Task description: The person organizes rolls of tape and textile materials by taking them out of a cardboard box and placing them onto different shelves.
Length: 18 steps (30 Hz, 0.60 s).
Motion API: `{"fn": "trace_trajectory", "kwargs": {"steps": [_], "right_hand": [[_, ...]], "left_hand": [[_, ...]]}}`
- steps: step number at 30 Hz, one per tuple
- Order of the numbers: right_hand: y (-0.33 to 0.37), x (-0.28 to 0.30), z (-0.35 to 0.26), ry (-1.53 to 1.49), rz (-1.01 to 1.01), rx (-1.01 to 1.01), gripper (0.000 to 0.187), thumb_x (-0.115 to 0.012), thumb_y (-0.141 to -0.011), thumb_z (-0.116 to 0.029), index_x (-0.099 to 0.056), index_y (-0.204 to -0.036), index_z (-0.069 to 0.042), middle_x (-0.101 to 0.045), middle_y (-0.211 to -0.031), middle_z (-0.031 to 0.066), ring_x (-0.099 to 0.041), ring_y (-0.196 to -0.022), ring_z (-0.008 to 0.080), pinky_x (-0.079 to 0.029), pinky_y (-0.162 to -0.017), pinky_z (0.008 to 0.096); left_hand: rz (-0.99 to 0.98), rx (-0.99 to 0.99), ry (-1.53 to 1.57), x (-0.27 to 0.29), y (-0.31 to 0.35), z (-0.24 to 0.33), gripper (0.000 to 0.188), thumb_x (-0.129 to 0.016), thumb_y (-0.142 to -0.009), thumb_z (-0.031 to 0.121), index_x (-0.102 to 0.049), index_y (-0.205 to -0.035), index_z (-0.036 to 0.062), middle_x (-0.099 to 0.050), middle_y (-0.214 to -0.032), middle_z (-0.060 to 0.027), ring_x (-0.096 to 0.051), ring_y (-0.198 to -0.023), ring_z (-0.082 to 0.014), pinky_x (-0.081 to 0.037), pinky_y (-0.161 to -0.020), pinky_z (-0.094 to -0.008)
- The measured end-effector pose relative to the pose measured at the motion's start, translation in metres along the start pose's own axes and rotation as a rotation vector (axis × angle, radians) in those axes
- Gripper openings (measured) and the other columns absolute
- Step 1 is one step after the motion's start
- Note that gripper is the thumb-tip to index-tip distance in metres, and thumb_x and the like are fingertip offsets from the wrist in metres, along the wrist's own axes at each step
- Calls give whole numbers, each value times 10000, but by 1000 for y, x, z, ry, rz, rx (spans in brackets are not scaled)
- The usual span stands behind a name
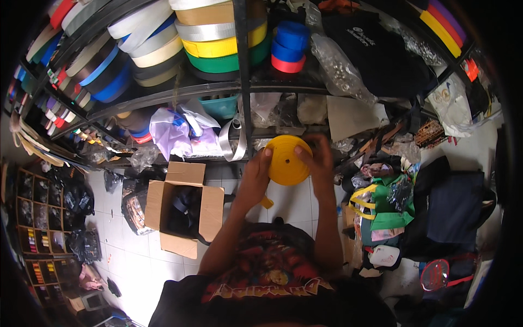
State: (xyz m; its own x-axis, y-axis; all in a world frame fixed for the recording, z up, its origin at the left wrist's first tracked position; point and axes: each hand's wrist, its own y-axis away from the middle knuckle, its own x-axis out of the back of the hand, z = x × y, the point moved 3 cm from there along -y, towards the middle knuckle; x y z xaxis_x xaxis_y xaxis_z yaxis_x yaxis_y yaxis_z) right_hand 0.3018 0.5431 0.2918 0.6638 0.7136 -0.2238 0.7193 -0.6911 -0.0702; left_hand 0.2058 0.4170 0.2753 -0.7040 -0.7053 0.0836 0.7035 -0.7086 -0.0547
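Note:
Between my two hands is a flat yellow roll of webbing [287,173], its round face with the small centre hole turned toward me. My left hand [254,177] grips the left edge, thumb on the rim. On the right side my right hand [320,157] holds it too, with the thumb lying over the face and the fingers behind, partly hidden. A short loose end of yellow strap [267,203] hangs below the roll beside my left wrist.
Ahead stands a black metal shelf [243,109] stacked with coloured webbing rolls [215,46]. An open cardboard box [212,210] with black contents sits on the tiled floor to the left. To the right lie a green bag [392,218] and dark fabric [455,207].

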Motion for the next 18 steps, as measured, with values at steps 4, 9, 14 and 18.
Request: {"fn": "trace_trajectory", "kwargs": {"steps": [4,9,14,18], "right_hand": [[-20,4,-10,192,-94,68,242,-692,-885,-151,-688,-1071,5,-699,-943,82,-630,-867,118,-488,-787,253],[2,-19,9,36,533,336,274,-666,-913,-207,-651,-1057,26,-661,-928,50,-602,-864,122,-471,-797,256],[-2,-3,-8,132,107,60,263,-644,-932,-216,-569,-1098,-26,-617,-920,33,-588,-874,116,-469,-815,271],[-19,5,-12,191,-224,28,255,-656,-919,-212,-683,-1081,-17,-680,-974,57,-615,-913,114,-476,-823,247]], "left_hand": [[-69,101,0,-6,-4,11,503,-326,-1056,419,-559,-994,-23,-509,-666,-86,-482,-570,-153,-416,-560,-311],[93,159,233,-32,3,12,534,-332,-1028,516,-499,-1157,25,-486,-654,1,-465,-485,-65,-375,-427,-227],[-47,134,121,-1,4,9,519,-334,-1034,497,-531,-1123,26,-489,-660,11,-433,-473,-54,-334,-422,-230],[-111,124,63,-8,4,12,523,-346,-1031,500,-545,-1059,17,-483,-640,7,-417,-468,-60,-326,-423,-239]]}}
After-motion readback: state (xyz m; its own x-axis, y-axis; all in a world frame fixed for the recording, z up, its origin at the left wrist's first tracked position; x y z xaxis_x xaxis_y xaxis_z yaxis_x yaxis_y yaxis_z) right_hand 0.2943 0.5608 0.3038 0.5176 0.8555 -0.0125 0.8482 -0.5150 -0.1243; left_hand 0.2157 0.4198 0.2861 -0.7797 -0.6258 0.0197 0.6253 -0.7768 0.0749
